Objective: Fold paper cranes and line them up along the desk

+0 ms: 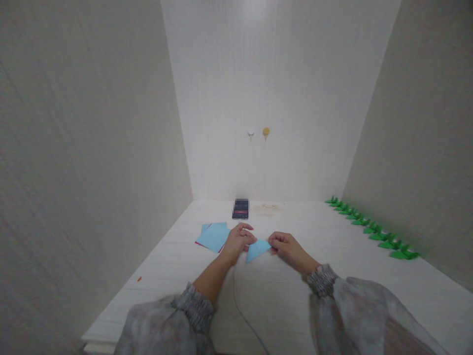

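Between my two hands is a light blue piece of folded origami paper [257,250], roughly triangular, with one point toward me. My left hand [239,240] grips its left side, thumb and fingers at the upper edge. At its right corner, my right hand [284,244] pinches the paper between thumb and fingertips. Left of my left hand lies a small stack of square paper sheets [213,237], light blue on top with a dark pink edge showing beneath. My left fingers hide part of the folded paper.
A phone [241,209] stands near the back wall, its cable [240,310] running toward me. Several green folded paper pieces [373,230] line the right wall. A small orange bit [139,279] lies at left. Two hooks, white [251,132] and yellow [266,132], hang on the wall.
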`<state>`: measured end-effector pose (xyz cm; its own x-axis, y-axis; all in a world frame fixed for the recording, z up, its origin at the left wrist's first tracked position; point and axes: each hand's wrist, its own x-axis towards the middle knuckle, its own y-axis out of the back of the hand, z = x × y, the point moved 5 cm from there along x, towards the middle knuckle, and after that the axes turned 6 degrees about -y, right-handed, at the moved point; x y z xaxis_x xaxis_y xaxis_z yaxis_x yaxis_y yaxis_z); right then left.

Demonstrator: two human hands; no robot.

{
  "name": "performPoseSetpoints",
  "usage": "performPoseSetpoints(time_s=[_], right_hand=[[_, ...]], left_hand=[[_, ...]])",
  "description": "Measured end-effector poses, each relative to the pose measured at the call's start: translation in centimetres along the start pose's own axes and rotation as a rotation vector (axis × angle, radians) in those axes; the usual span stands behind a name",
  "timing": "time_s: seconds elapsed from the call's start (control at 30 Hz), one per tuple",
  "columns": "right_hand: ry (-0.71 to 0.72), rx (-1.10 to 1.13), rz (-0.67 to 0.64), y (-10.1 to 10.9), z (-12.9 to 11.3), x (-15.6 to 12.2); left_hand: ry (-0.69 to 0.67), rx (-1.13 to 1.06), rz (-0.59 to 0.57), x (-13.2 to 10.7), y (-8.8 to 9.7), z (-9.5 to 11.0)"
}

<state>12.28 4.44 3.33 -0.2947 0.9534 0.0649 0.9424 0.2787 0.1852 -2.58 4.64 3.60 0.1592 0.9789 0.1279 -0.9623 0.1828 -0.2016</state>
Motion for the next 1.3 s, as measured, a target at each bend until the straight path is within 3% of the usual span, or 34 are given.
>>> performPoseSetpoints(time_s=[0.2, 0.3, 0.57, 0.8, 1.07, 1.3], right_hand=[[-0.004, 0.054, 0.096, 0.9, -1.1, -0.3], [0.006, 0.119, 0.142, 1.0, -0.7, -0.2], [-0.01, 0.007, -0.004, -0.9, -0.1, -0.4], [-0.062, 0.104, 0.043, -0.3, 0.2, -0.4], [-0.045, 0.163, 0.109, 0.2, -0.5, -0.5], [-0.081, 0.218, 0.007, -0.8, -0.1, -0.6]], left_hand=[[-0.021, -0.047, 0.103, 0.0, 1.9, 0.6], [-0.028, -0.051, 0.121, -0.1, 1.9, 0.7], [-0.007, -0.004, -0.001, -0.1, -0.9, 0.2], [0.021, -0.007, -0.021, 0.0, -0.8, -0.2], [0.019, -0.006, -0.125, -0.3, -0.8, -0.2], [-0.018, 0.018, -0.082, -0.3, -0.8, 0.3]])
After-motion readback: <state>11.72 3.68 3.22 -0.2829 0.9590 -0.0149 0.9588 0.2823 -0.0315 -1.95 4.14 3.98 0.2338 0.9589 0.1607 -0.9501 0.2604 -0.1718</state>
